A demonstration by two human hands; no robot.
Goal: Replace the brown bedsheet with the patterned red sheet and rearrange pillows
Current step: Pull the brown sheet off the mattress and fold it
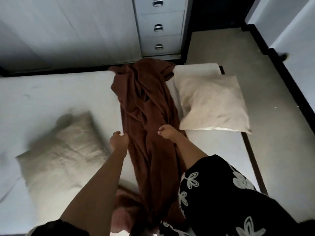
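**Brown sheet bunched down the bare mattress, both hands on it**

The brown sheet [146,126] lies gathered in a long rumpled strip down the white mattress [68,92]. The left hand [118,139] grips its left edge, fingers curled round the cloth. The right hand [167,132] clutches folds on its right side, fingers bent into them. One pillow [58,154] lies left of the sheet, another pillow [213,104] right, overhanging the mattress. A drawer unit [160,26] stands beyond the bed.
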